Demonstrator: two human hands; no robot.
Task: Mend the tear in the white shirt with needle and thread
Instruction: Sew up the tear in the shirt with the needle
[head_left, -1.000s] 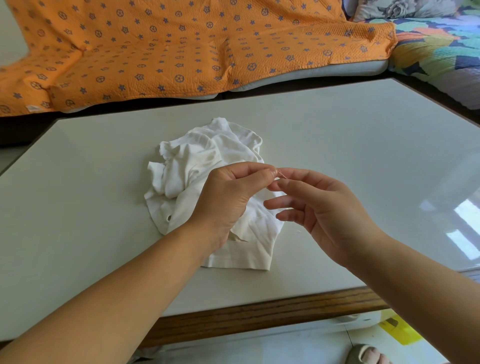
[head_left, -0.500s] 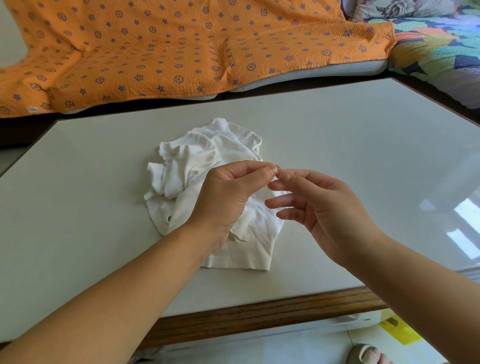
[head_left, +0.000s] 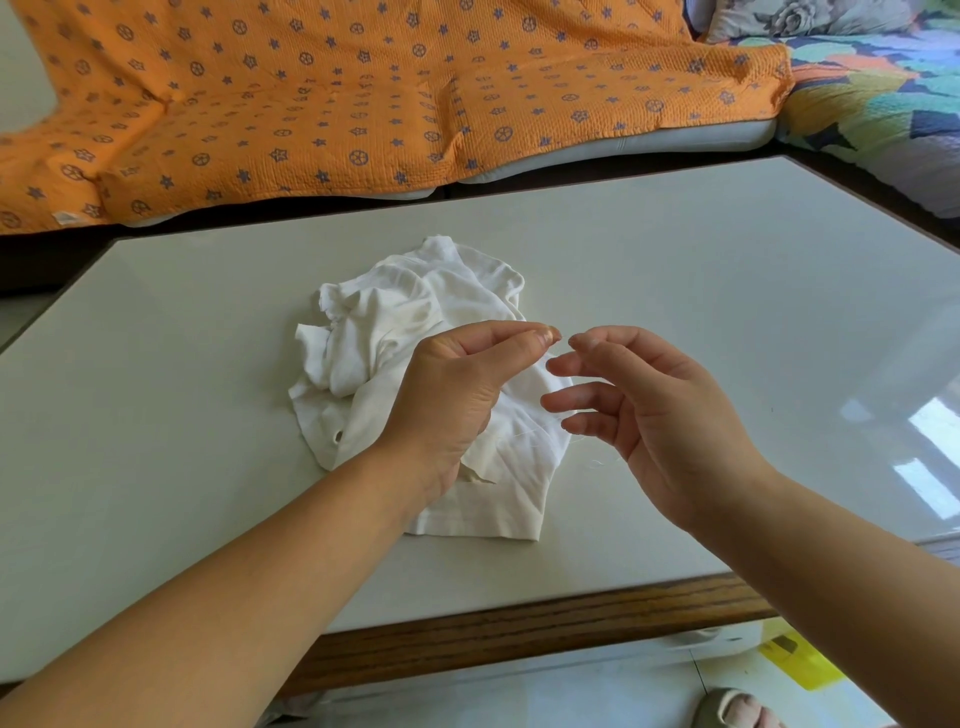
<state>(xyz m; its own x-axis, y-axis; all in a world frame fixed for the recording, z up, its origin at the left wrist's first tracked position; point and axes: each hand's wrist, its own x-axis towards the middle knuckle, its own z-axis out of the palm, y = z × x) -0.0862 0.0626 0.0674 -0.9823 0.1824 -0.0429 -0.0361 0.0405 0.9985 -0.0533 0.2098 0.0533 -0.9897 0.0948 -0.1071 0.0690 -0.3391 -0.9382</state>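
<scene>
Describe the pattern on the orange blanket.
Blanket: small grey-blue stars and wheel-like circles on orange; head view.

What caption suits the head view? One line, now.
Left hand pinches fine white thread above the crumpled white shirt on the table, right hand open beside it.

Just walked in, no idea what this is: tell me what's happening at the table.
A person holds both hands above a crumpled white cotton shirt lying on a pale glossy table. The left hand pinches a thin white thread at its fingertips; the right hand hovers close beside it, fingers loosely curled. Any needle is too small to see.
</scene>
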